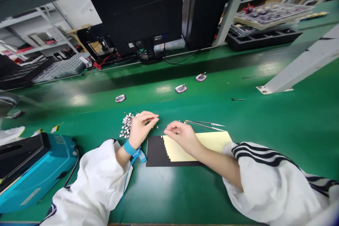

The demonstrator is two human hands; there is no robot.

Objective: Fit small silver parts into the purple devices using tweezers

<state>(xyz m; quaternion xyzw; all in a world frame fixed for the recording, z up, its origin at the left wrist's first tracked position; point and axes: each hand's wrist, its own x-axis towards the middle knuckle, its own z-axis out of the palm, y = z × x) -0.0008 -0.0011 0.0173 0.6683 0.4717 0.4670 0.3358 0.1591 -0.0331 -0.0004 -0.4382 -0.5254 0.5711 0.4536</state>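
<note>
My left hand (141, 127), with a blue wrist strap (129, 147) on, is closed in a pinch just right of a pile of small white parts (127, 122). A tiny pale bit shows at its fingertips, too small to name. Facing it, my right hand (182, 136) is also pinched, above the stepped left edge of some pale yellow sheets (182, 152). Whatever it may hold is hidden. Under the yellow sheets lies a black sheet (156, 153). A pair of tweezers (205, 124) rests just beyond my right hand.
Three small oval-cornered devices (181, 88) lie farther back on the green bench (164, 190). A teal machine (50, 169) stands at left. A monitor (140, 14) and a white metal post (304, 63) rise behind and at right. Stacked trays (267, 17) sit back right.
</note>
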